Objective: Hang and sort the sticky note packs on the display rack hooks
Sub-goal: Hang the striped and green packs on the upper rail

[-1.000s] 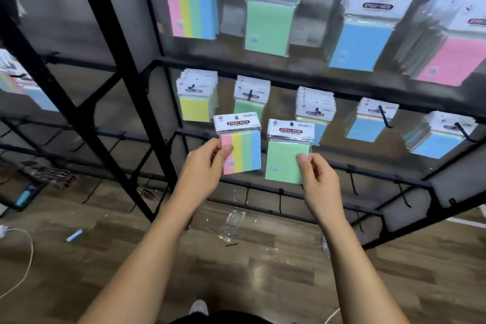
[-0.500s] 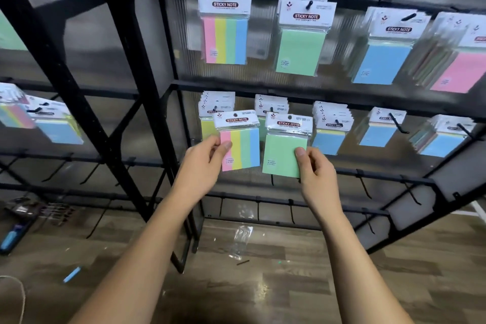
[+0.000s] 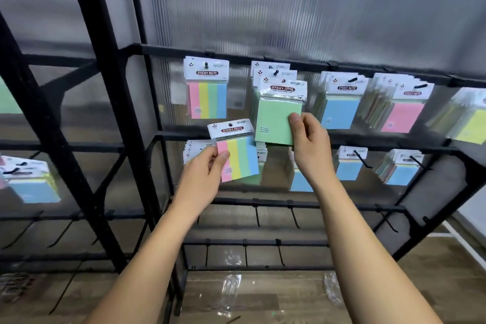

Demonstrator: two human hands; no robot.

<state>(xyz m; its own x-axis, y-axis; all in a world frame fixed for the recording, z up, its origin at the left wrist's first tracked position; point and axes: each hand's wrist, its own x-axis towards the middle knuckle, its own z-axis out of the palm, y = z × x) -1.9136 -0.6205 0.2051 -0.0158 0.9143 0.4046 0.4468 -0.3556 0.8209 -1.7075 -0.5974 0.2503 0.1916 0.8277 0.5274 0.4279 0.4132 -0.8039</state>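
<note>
Both forearms reach up from the bottom of the view toward the rack (image 3: 105, 102). The left hand (image 3: 202, 173) pinches the striped pack (image 3: 238, 156) at its lower left corner, thumb across the pink stripe and fingers behind; the pack tilts a little and hangs free of any hook, in front of the rack's middle bar. Just behind and left of that grip, a stack of packs (image 3: 193, 151) hangs on the lower row, mostly hidden by the hand.

The right hand (image 3: 309, 144) grasps the green pack (image 3: 278, 116) at its lower right edge, thumb on the front face. This pack is raised above and right of the striped one, its header just below the hook (image 3: 275, 72) that already carries green packs; whether the header hole is on the hook cannot be told.

Left of that grip and farther back, a striped pack on the upper row (image 3: 207, 92) hangs from its own hook. Right of the grip hang blue packs (image 3: 340, 102), then pink packs (image 3: 402, 110), then yellow packs (image 3: 470, 123) at the edge. Below them, on the lower row, more blue packs (image 3: 349, 163) hang.
</note>
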